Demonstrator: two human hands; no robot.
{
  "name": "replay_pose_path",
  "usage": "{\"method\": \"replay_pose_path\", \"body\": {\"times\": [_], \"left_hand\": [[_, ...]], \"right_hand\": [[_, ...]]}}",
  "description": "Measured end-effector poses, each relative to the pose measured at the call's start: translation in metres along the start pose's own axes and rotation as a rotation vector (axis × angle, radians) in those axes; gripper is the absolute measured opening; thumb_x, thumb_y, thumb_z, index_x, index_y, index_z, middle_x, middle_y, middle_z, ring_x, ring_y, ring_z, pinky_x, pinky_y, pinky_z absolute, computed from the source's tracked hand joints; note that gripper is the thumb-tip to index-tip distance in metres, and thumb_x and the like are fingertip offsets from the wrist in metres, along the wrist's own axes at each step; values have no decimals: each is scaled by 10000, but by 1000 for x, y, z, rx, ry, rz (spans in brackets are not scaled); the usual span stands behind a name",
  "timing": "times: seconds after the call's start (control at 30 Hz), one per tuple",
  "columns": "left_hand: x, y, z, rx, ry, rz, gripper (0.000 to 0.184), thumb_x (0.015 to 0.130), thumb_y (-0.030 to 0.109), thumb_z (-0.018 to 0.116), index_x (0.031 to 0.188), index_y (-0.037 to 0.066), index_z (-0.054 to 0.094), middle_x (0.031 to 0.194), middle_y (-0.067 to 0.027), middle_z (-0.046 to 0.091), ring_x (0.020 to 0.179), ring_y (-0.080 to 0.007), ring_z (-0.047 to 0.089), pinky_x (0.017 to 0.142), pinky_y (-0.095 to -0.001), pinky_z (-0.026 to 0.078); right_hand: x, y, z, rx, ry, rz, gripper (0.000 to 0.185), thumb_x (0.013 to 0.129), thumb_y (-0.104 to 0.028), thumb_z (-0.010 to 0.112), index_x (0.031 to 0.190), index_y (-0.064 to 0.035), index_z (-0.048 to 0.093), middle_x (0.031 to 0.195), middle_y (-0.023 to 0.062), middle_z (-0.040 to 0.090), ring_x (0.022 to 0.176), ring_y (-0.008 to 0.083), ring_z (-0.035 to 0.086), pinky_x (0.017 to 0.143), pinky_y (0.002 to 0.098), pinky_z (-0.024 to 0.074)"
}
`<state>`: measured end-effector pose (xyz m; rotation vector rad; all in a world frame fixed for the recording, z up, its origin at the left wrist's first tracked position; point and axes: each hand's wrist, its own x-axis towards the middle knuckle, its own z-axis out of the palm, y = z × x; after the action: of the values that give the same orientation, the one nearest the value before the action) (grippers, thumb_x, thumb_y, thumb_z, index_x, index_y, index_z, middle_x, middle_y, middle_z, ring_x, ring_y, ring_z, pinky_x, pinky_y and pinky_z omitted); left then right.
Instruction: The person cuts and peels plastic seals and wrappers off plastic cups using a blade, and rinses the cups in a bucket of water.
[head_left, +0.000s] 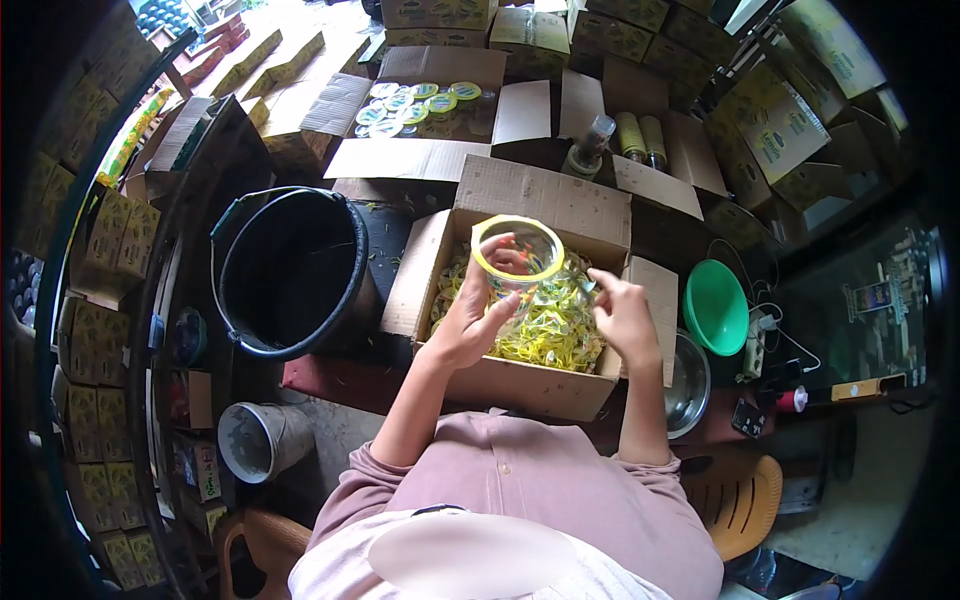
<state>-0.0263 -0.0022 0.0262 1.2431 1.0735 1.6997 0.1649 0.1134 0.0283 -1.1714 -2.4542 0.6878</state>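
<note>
My left hand (468, 318) is wrapped around a clear plastic jar (520, 290) with a yellow rim. The jar is tilted, its mouth facing up toward me, and a few small coloured pieces show through its wall. Below it, an open cardboard box (545, 389) holds a heap of small yellow-green wrapped packets (548, 345). My right hand (628, 318) hovers over the box's right side, just right of the jar, fingers bent and drawn together. Something small and pale seems to be at its fingertips, too small to name.
A large black bucket (362, 300) stands left of the box, a grey pail (238, 440) below it. A green bowl (716, 308) and a metal basin (690, 390) are at the right. Behind, one carton (410, 160) holds yellow-rimmed jars; another (690, 165) holds filled jars.
</note>
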Motion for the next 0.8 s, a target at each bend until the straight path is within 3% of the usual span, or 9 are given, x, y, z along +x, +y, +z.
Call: {"method": "replay_pose_path", "body": {"times": [0.07,0.1,0.2,0.3,0.43,0.6,0.63,0.8], "left_hand": [[1,4,5,98,76,85,536,781,59,589,1216,30,276,1100,-116,428,1027,-183,463,881,-318,381],[2,4,8,128,113,125,543,781,64,599,1211,28,270,1107,-120,424,1032,-189,467,880,-320,386],[1,4,9,216,187,187,599,745,82,670,1173,28,254,1097,-131,400,1015,-209,494,849,-329,427],[-1,0,11,371,272,289,672,692,77,720,1164,27,245,1055,-125,387,978,-206,515,829,-326,455],[-5,8,16,221,290,116,720,669,55,735,1204,18,255,1086,-121,387,959,-173,517,760,-280,473],[-5,13,14,238,177,185,727,698,64,691,1275,1,254,1207,-136,342,1053,-209,471,852,-339,418],[-6,10,13,232,148,211,723,704,67,680,1285,-2,255,1237,-144,327,1078,-222,457,877,-353,403],[-10,3,15,417,158,276,679,716,54,649,1282,-7,279,1325,-199,245,1140,-288,403,942,-372,350]], "right_hand": [[0,-9,-7,204,213,-33,381,637,75,639,1002,-27,609,743,108,622,628,157,616,596,262,487],[-2,-21,-12,272,339,-75,249,682,41,649,924,-13,622,713,77,612,629,122,608,581,232,483],[-7,-36,-8,462,537,-162,221,695,37,660,909,-2,616,714,68,609,635,112,603,587,233,482],[-16,-60,-5,652,534,-209,211,700,40,667,901,4,613,763,74,604,653,110,594,587,222,475],[-21,-78,2,668,561,-314,240,694,48,666,923,-6,615,777,75,595,648,116,576,581,223,463],[-27,-88,10,599,638,-345,287,681,13,687,955,-29,613,729,66,598,622,126,569,580,241,452],[-29,-86,14,609,635,-360,290,683,62,685,951,7,590,776,39,546,676,81,519,611,197,448],[-27,-87,15,537,682,-391,280,680,64,685,938,6,594,763,43,544,651,93,512,587,201,437]]}}
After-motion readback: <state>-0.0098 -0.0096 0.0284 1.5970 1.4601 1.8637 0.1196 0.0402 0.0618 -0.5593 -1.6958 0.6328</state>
